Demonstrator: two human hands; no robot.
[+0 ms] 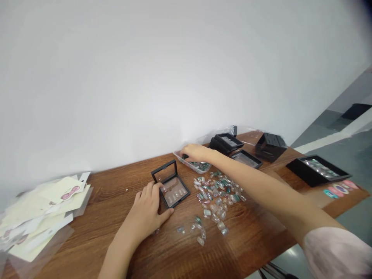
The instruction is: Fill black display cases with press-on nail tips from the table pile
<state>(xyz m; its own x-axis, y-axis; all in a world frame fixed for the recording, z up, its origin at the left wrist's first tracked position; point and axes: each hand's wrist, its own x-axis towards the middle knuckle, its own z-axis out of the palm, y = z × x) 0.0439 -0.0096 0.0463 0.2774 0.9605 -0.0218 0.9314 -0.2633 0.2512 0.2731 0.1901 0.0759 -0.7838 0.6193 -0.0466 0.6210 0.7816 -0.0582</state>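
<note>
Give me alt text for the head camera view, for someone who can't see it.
A person's left hand steadies an open black display box of press-on nails on a wooden table, while the right hand reaches into a clear plastic tray. Loose glossy nails lie scattered nearby, with more black boxes beyond.

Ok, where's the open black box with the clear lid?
Head view, centre: the open black display box touches the left hand, just left of the scattered glossy press-on nails.

The right hand (197,152) hides part of the clear plastic tray (193,166).
</note>
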